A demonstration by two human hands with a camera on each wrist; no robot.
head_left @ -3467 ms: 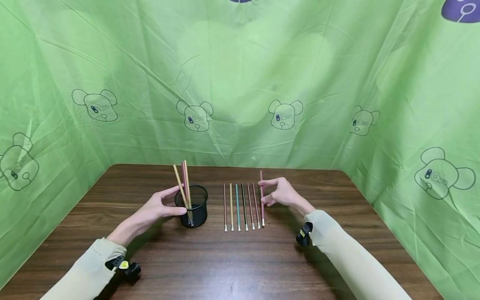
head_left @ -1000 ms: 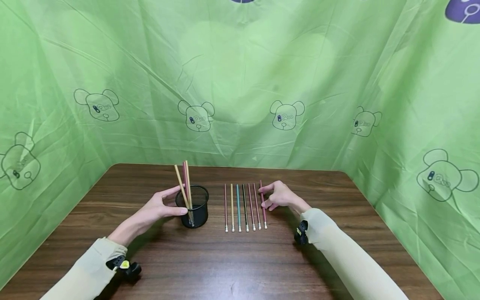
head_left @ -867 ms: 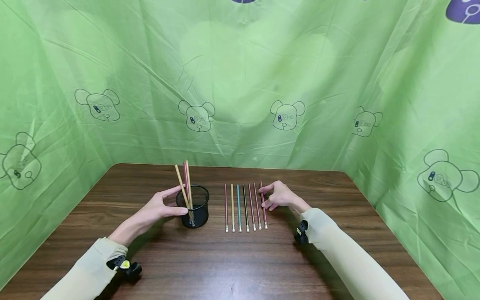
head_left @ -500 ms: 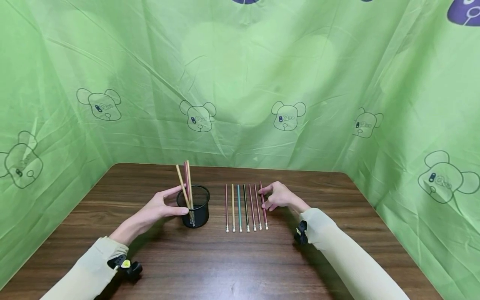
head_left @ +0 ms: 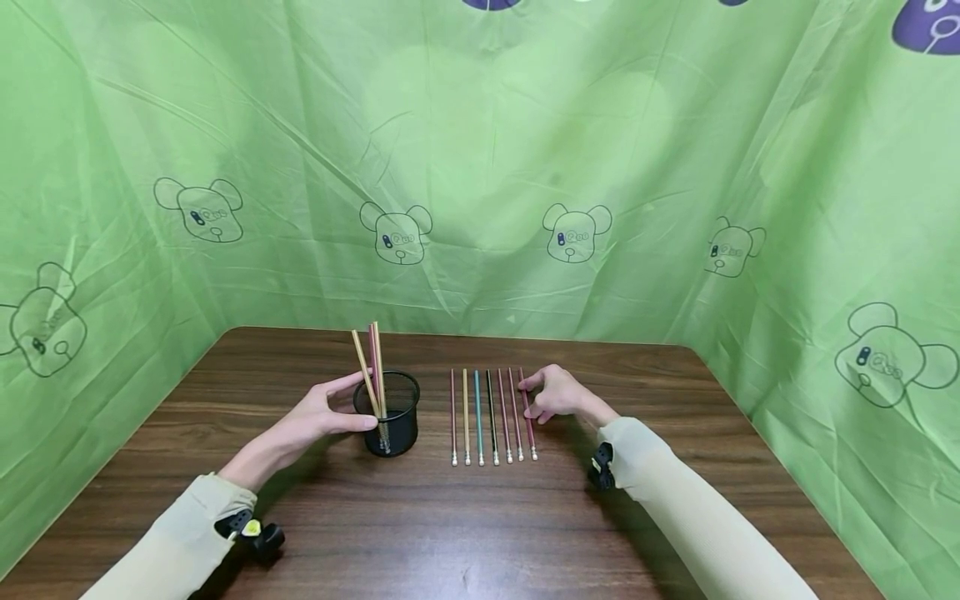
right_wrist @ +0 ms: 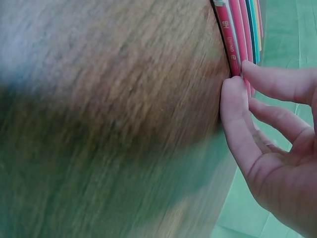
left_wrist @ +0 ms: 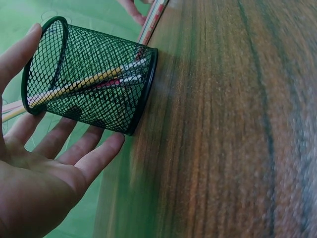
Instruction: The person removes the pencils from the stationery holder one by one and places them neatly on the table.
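Note:
My left hand [head_left: 311, 417] holds a black mesh pencil cup [head_left: 399, 429] upright on the table, thumb on one side and fingers on the other. Several pencils lean inside it, among them a yellow pencil [left_wrist: 94, 79]. With thumb and fingertips, my right hand [head_left: 558, 393] pinches a pink pencil [right_wrist: 229, 42] at the right end of a row. That row lies left of it, erasers toward me: a dark red pencil [head_left: 453, 417], a yellow pencil [head_left: 467, 417], a teal pencil [head_left: 479, 417], a black pencil [head_left: 491, 408] and more pink ones.
The brown wooden table [head_left: 450, 533] carries everything. Green cloth [head_left: 480, 167] with bear-head drawings hangs behind it and on both sides. A black wrist camera [head_left: 255, 533] juts from the left sleeve, and another wrist camera [head_left: 603, 467] from the right.
The pink pencil in my right hand has come nearer to me and turned slightly, its eraser end now roughly level with the row. My left hand and the cup stay where they were.

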